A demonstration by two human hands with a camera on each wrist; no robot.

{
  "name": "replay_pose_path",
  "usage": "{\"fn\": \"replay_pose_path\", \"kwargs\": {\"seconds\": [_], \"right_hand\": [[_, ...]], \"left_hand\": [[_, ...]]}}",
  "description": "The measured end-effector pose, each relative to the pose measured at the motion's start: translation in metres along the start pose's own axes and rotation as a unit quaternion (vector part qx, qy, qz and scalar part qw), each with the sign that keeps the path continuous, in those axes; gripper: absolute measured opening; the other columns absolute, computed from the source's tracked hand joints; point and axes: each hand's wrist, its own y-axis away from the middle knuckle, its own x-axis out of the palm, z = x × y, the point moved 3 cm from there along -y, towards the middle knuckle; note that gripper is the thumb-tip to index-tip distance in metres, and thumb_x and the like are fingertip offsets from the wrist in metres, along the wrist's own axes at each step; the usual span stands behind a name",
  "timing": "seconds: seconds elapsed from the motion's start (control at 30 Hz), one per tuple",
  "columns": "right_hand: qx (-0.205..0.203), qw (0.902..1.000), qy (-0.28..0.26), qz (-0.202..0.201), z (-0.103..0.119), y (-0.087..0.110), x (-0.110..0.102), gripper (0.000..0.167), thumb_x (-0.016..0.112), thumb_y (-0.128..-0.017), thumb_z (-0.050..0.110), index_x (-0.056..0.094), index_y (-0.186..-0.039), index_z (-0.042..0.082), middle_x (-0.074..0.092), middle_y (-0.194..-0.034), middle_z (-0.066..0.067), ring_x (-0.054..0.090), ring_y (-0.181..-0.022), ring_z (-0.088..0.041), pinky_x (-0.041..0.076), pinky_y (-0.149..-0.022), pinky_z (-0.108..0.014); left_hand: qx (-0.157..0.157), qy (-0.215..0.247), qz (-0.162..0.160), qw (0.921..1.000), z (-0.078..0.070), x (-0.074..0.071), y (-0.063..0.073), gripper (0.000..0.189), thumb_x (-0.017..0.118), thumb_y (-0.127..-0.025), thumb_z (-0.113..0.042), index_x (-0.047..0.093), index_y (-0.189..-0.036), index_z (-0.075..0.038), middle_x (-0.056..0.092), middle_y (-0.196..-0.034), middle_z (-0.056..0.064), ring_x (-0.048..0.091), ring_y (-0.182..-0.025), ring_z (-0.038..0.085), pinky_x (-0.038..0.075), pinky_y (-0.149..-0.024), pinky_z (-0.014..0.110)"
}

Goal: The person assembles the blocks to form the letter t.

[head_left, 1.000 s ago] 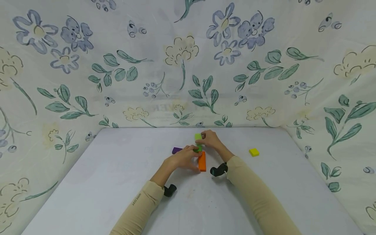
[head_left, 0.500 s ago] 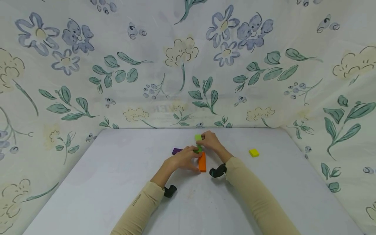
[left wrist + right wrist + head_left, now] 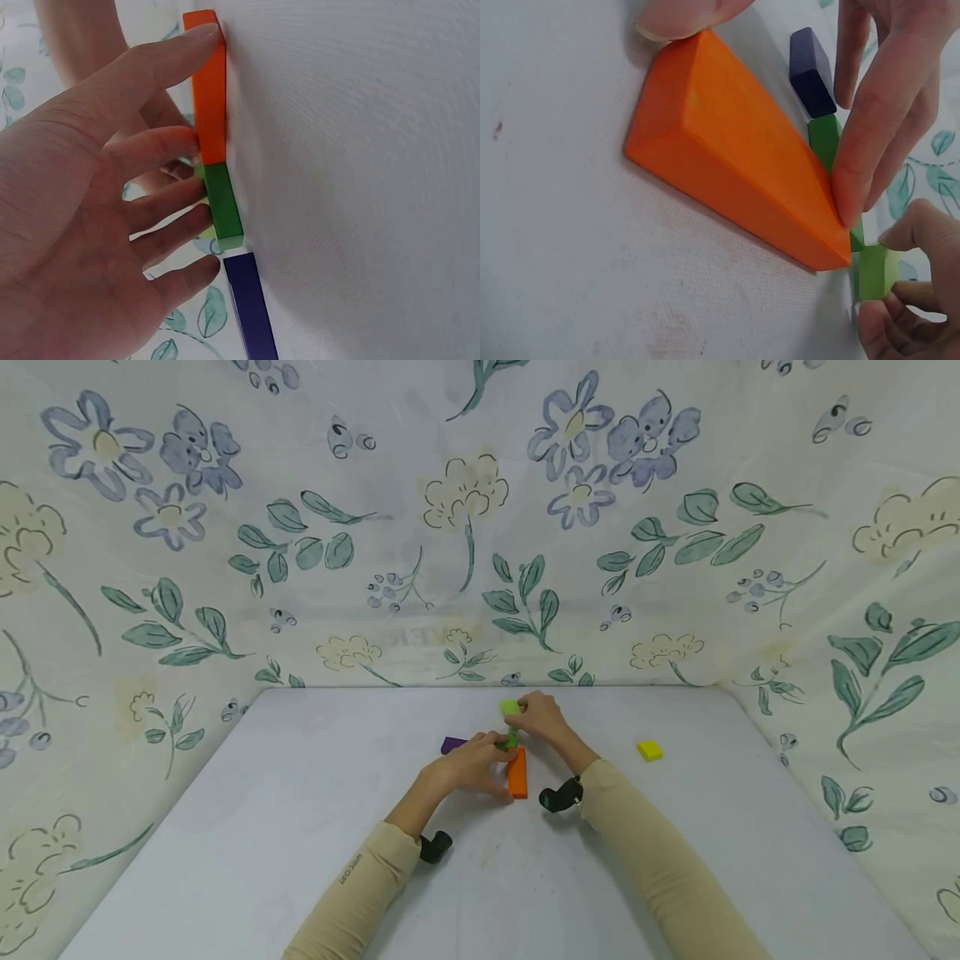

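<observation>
Yellow block apart, left fingers splayed against orange block, right fingers round lime.

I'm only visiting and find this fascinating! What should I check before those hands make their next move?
1. Right hand pinching the light green block: ok, gripped.
2. Left hand touching the orange block: ok, it touches near both ends.
3. Dark green block meeting the orange block's end: ok, no gap shows in the left wrist view.
4. Purple block touching the dark green block: cannot tell; the wrist views seem to disagree.
5. Yellow block clear of both hands: ok, off to the right.
</observation>
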Motion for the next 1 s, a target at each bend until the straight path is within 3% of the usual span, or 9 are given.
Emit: {"fn": "replay_pose_path", "kwargs": {"seconds": [0.13, 0.53, 0.77, 1.0], "right_hand": [[-0.009, 1.0000, 0.002, -0.002, -0.001, 0.001, -0.005, 0.058, 0.070, -0.088, 0.035, 0.059, -0.133, 0.001, 0.065, -0.126, -0.016, 0.064, -0.108, -0.029, 0.054, -0.092, -0.041], [-0.025, 0.9996, 0.012, -0.008, -0.007, 0.008, -0.025, 0.056, 0.070, -0.089, 0.034, 0.058, -0.134, 0.001, 0.065, -0.122, -0.018, 0.062, -0.090, -0.025, 0.055, -0.073, -0.030], [-0.041, 0.9985, 0.028, -0.023, -0.007, 0.012, -0.033, 0.055, 0.070, -0.088, 0.034, 0.061, -0.132, 0.002, 0.066, -0.118, -0.018, 0.061, -0.095, -0.026, 0.053, -0.082, -0.036], [-0.061, 0.9972, 0.030, -0.030, -0.010, 0.015, -0.037, 0.053, 0.071, -0.088, 0.033, 0.062, -0.129, 0.002, 0.066, -0.115, -0.017, 0.059, -0.095, -0.026, 0.051, -0.081, -0.036]], "left_hand": [[-0.003, 0.001, 0.004, 1.0000, -0.001, -0.001, 0.000, 0.071, 0.080, -0.080, -0.042, 0.055, -0.140, -0.013, 0.041, -0.153, 0.011, 0.038, -0.139, 0.029, 0.037, -0.114, 0.043], [-0.011, 0.002, 0.005, 0.9999, -0.001, 0.000, -0.001, 0.072, 0.080, -0.079, -0.044, 0.055, -0.140, -0.015, 0.042, -0.152, 0.010, 0.038, -0.139, 0.029, 0.038, -0.114, 0.044], [-0.017, 0.002, 0.006, 0.9998, -0.001, 0.000, 0.001, 0.073, 0.080, -0.079, -0.044, 0.054, -0.141, -0.016, 0.041, -0.153, 0.010, 0.037, -0.140, 0.030, 0.037, -0.114, 0.045], [-0.019, -0.002, 0.007, 0.9998, -0.001, 0.000, 0.001, 0.073, 0.079, -0.079, -0.046, 0.054, -0.141, -0.017, 0.040, -0.153, 0.009, 0.036, -0.140, 0.029, 0.037, -0.114, 0.045]]}}
